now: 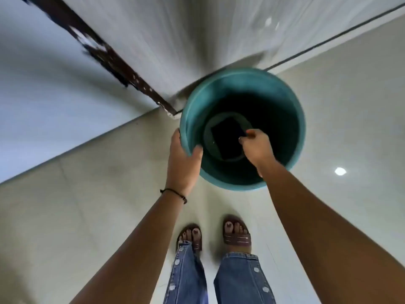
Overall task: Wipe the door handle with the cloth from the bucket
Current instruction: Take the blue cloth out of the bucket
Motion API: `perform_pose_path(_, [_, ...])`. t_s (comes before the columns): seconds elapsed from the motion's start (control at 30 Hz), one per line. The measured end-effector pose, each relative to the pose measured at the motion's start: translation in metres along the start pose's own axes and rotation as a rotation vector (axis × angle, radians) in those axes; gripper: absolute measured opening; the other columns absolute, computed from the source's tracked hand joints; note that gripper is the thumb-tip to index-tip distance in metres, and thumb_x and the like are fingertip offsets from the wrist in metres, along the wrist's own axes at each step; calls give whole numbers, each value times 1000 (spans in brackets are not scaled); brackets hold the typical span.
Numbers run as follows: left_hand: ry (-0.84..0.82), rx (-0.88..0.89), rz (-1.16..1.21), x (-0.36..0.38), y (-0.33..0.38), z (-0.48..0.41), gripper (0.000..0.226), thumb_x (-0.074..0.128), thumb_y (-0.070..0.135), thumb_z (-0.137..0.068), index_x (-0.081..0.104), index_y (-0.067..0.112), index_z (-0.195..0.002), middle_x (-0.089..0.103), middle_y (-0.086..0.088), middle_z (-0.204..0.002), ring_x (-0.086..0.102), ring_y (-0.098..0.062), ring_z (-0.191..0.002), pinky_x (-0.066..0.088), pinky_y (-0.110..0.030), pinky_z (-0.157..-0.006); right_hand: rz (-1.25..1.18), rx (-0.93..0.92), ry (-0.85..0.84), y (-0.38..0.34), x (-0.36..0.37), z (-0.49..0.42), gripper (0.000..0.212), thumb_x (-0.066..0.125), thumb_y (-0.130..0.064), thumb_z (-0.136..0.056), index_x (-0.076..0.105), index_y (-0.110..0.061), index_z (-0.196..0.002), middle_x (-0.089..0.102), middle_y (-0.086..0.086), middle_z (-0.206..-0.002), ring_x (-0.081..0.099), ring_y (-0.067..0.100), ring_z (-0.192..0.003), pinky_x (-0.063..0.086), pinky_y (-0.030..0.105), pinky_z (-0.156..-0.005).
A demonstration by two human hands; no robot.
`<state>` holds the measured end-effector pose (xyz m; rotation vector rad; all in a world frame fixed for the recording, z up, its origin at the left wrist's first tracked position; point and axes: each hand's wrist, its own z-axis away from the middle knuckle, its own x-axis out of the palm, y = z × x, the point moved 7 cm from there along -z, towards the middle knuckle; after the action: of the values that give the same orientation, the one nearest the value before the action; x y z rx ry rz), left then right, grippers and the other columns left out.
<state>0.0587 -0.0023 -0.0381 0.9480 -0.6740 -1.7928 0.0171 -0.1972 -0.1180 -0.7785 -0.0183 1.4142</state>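
Observation:
A teal bucket (291, 102) stands on the pale tiled floor against the wall. A dark, flat, folded cloth (226, 139) lies at its bottom. My left hand (183, 163) grips the bucket's near-left rim, thumb inside. My right hand (256, 145) reaches in over the near rim at about rim height. Its fingertips are pinched together above the cloth's right edge, and nothing shows between them. No door handle is in view.
A dark brown, chipped door frame strip (114, 60) runs diagonally down to the floor left of the bucket, with a white panel (186, 34) beside it. My sandalled feet (236, 234) stand just behind the bucket. The picture is motion-blurred.

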Motion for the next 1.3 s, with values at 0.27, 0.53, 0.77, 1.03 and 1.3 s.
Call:
perform_pose_path(0.27, [203,176,-87,3,-20,-27,47,45,-5,-88,44,14,-131,55,27,-95,56,14,-84,42,-3,-74,227,145,-29,23,49,-96,44,45,-10,-97,43,1,-139,47,16,-145,44,28,-134,36,28,-104])
perform_pose_path(0.53, [207,149,-66,3,-13,-22,45,44,-4,-89,43,14,-131,56,25,-94,58,7,-85,48,-13,-81,161,164,-46,9,51,-83,53,68,-19,-82,53,-3,-130,62,17,-127,62,30,-114,51,31,-94])
perform_pose_path(0.77, [40,-232,-8,-7,21,18,68,51,36,-95,17,14,-149,26,-7,-154,32,-17,-140,26,-25,-112,-206,7,-33,-56,-14,64,14,61,-9,-77,59,-16,-65,55,0,-61,47,14,-53,40,19,-51])
perform_pose_path(1.03, [-106,-154,351,-94,169,160,28,63,24,-91,63,7,-113,71,-6,-99,68,-12,-87,54,-27,-76,-421,-111,-305,-146,-77,310,16,61,-10,-81,66,-14,-96,69,12,-93,62,23,-87,51,43,-84])
perform_pose_path(1.3, [107,-35,525,-255,292,352,12,56,9,-92,65,17,-95,71,-3,-93,65,-22,-93,51,-47,-92,-197,-378,-466,-233,-108,543,20,53,-24,-97,64,-15,-110,71,8,-109,65,10,-88,54,21,-75])
